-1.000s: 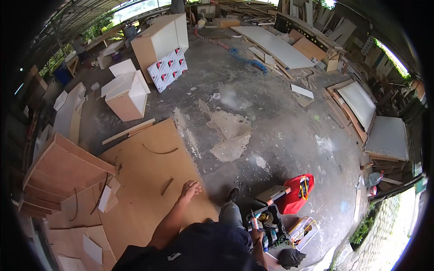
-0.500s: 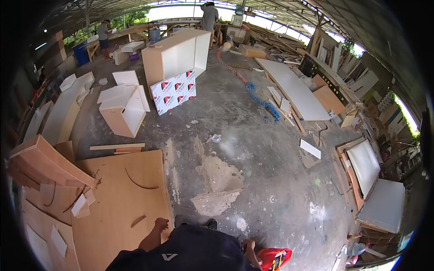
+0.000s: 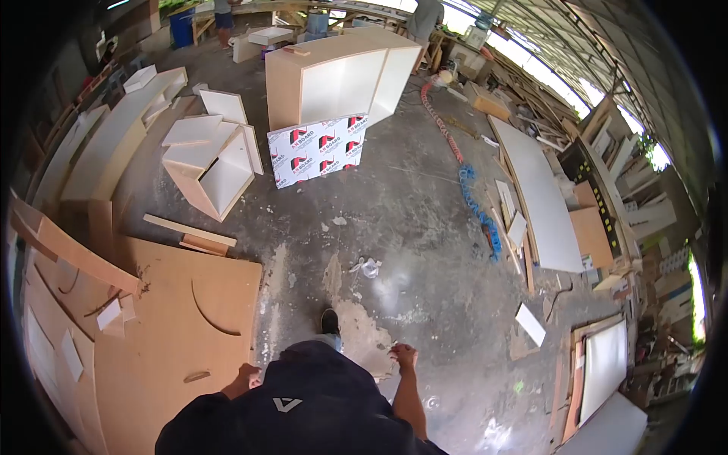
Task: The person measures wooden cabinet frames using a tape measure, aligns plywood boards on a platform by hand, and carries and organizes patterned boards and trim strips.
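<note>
My left hand [image 3: 244, 378] hangs beside my dark shirt, over the right edge of the tan plywood sheet [image 3: 174, 303]; its fingers are too small to make out clearly. On the other side my right hand [image 3: 404, 354] is held out above the concrete floor, its fingers curled, and whatever it might hold is too small to see. One dark shoe [image 3: 330, 321] shows in front of my body. A curved strip [image 3: 199, 376] lies on the plywood near my left hand.
Ahead stand a white-lined cabinet [image 3: 341, 80], a printed board [image 3: 318, 152] and a smaller box [image 3: 208, 163]. A blue hose [image 3: 479, 212] and a long white panel [image 3: 538, 197] lie right. Two people [image 3: 425, 19] are at the back.
My body has moved forward past the tool bin and red bag, which have left the view. My right hand has come away from the bin area and swung forward. The cabinet and printed board appear nearer.
</note>
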### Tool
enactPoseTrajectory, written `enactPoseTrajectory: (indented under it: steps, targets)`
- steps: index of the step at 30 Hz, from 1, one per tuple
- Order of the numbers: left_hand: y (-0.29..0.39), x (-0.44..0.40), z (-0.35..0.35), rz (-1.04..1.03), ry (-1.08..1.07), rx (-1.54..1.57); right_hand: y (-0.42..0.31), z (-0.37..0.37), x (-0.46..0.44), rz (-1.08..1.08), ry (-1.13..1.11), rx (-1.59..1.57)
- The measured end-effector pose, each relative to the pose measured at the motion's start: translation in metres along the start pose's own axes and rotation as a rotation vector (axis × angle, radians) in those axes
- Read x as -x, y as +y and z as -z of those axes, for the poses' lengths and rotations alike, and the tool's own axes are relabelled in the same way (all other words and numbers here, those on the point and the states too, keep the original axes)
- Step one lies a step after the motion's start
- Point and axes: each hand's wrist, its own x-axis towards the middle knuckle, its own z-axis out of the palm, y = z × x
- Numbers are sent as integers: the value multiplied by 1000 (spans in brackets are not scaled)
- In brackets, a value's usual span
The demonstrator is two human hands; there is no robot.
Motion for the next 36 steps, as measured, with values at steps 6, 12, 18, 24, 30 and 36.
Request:
enactPoseTrajectory:
  steps: [6,12,18,24,30,36]
  targets:
    - [292,-51,114,-387,256,494,-90,-83,-140,33,-65,62]
    - [476,-13,166,-567,258,1051,-202,-212,-328,380,-254,471]
    - [468,-107,160,-298,438,997,-337,-372,-445,500,-345,970]
    - [494,-199,171,420,781,1151,-506,-612,-608,615,-510,1214]
    - [610,-189,168,231,679,1273,-598,-779,-667,897,-657,1406]
    - [660,-111,129,563,826,1409,-593,-857,-739,1231,-761,1744]
